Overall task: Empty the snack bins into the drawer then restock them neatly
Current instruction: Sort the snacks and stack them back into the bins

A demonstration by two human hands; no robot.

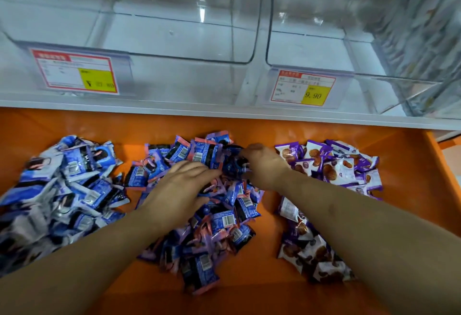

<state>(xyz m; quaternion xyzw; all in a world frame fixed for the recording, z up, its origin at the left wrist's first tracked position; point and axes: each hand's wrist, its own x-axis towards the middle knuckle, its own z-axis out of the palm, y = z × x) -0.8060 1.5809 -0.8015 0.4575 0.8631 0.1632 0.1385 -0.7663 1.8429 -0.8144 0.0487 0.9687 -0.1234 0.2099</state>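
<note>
Three heaps of snack packets lie in the orange drawer point(249, 294): blue-and-white packets point(62, 185) on the left, blue-and-pink packets point(212, 215) in the middle, purple-and-white waffle packets point(334, 165) on the right. My left hand point(184, 185) lies on the middle heap with its fingers stretched forward over the packets. My right hand point(262, 162) reaches into the far side of the same heap, fingers curled around dark blue packets point(232, 162). Two clear plastic bins, the left bin point(149, 37) and the right bin point(311, 47), sit empty on the shelf above.
A white shelf edge point(224, 112) runs above the drawer. Each bin front carries a red-and-yellow price tag, one on the left bin point(74, 72) and one on the right bin point(304, 90). A third clear bin point(424, 40) at far right holds packets. The drawer's right wall point(441, 165) rises beside the purple heap.
</note>
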